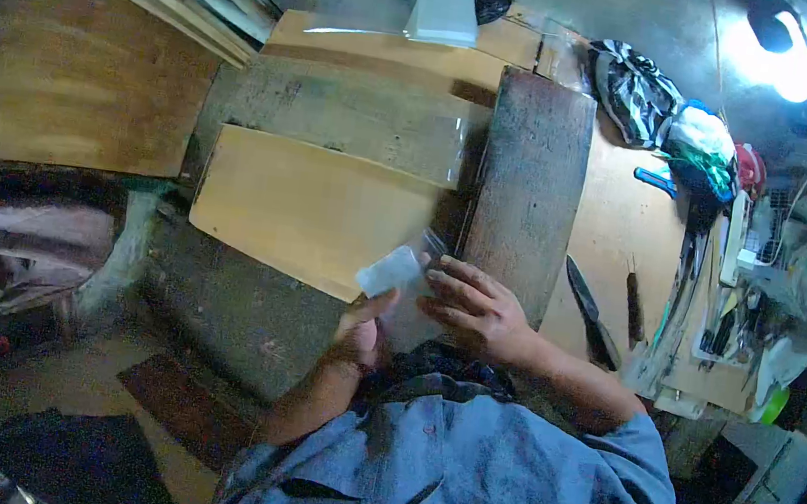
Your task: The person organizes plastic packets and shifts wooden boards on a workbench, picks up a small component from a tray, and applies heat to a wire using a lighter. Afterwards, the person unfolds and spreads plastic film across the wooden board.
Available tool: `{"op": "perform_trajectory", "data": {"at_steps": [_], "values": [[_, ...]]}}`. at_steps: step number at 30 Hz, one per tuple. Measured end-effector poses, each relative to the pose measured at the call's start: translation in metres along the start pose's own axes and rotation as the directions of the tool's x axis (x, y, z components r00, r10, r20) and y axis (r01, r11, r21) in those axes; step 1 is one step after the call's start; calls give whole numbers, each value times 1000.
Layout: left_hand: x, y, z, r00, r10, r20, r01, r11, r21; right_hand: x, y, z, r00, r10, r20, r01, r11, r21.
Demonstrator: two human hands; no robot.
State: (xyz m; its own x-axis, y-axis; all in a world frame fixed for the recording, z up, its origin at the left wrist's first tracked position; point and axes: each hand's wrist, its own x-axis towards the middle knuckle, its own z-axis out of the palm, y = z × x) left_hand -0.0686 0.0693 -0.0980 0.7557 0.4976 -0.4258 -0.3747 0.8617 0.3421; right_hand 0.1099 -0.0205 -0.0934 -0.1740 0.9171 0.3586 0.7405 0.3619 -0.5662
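In front of my body, close to the near edge of the bench, is a small clear plastic bag (404, 325) with a white, paper-like piece (389, 271) at its upper left end. My left hand (365, 336) grips it from the left, thumb lying over the front near the white piece. On the other side, my right hand (479, 310) has bent fingers on the plastic's right edge; the fingertips partly hide the film there. A pale board (313, 211) lies just beyond both hands.
A dark, worn plank (538, 158) lies right of the pale board. Further right are a knife (587, 303), a thin spiked tool (634, 306) and a blue-handled item (655, 181). A white stack (445, 10) sits at the back. Crumpled bags (634, 94) and a cluttered tray (729, 322) line the right.
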Motion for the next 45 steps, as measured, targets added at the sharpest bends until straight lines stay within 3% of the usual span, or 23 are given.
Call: {"op": "perform_trajectory", "data": {"at_steps": [3,4,6,7,8,9,10,11,12,14,16,19,23,25,27,29,35,39,41,43,45], "values": [[-6,-3,13,996,-51,-72,57,995,87,3,-17,-27,994,22,105,-30,997,74],[-6,-5,16,992,-96,-76,96,995,-5,2,-21,-35,995,22,100,-29,997,69],[-6,-6,23,988,-142,-67,135,987,-92,-3,-30,-50,986,166,9,-163,952,259],[-8,-6,27,988,-148,45,151,987,-58,-4,-37,-54,958,275,-86,-231,911,342],[-10,-6,29,975,-158,156,164,986,-24,-4,-39,-54,957,275,-91,-230,913,336],[-11,-8,29,974,-160,163,165,986,-21,-4,-40,-52,863,495,-101,-378,766,520],[-12,-10,26,977,-208,47,207,978,26,-6,-39,-49,725,686,-64,-469,560,682],[-12,-12,25,966,-248,-72,253,965,69,-10,-30,-39,647,762,29,-451,351,821],[-11,-17,26,966,-250,-65,254,964,73,-16,-26,-33,647,762,21,-448,357,819],[-7,-28,30,960,-258,-113,263,964,35,-23,-25,-27,671,715,198,-507,248,825],[-5,-34,30,961,-240,-137,252,964,80,-24,-42,-25,670,718,187,-503,255,826],[-5,-40,35,965,-225,-132,239,966,101,-31,-48,-18,667,745,-1,-426,383,820],[-5,-44,46,980,-184,-74,190,977,92,-31,-53,-29,571,821,-24,-426,321,846],[-2,-48,35,971,-209,-117,218,974,66,-33,-54,-34,597,801,-35,-562,450,694],[-1,-52,29,959,-237,-157,246,968,41,-36,-53,-29,592,804,-48,-539,439,719],[0,-54,32,970,-166,-180,184,979,84,-40,-52,-26,585,809,-60,-517,429,741],[1,-57,35,982,-123,-146,145,978,149,-50,-45,-13,563,822,-81,-672,513,534],[1,-58,41,992,-23,-125,58,959,277,-42,-54,-9,642,758,-114,-607,594,528],[0,-56,45,980,83,-180,5,899,438,-43,-56,1,685,716,-134,-546,627,555],[-2,-53,40,990,26,-142,34,914,405,-35,-64,-1,775,620,-124,-533,747,397],[0,-52,26,995,-27,-97,61,925,374,-35,-63,3,805,584,-105,-524,782,338]]}}
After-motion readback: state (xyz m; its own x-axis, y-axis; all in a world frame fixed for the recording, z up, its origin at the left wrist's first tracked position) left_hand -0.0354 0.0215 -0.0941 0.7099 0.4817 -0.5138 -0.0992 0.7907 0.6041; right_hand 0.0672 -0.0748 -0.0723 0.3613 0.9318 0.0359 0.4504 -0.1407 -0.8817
